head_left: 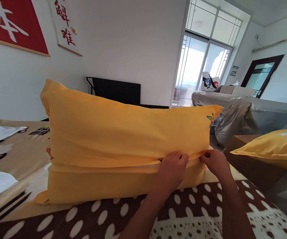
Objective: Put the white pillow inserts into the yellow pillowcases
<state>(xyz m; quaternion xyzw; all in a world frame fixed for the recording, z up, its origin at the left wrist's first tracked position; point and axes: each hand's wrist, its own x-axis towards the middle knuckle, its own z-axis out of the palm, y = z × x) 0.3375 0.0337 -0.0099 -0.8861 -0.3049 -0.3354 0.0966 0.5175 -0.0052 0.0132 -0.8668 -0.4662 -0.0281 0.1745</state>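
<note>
Here the left hand and right hand pinch the slit of the yellow pillow, stood long-side-down along the spotted blanket, presumably to face its opening toward the person.

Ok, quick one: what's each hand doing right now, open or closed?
Left hand: closed, holding the yellow pillowcase at its opening.
Right hand: closed, pinching the same pillowcase farther right.
</note>
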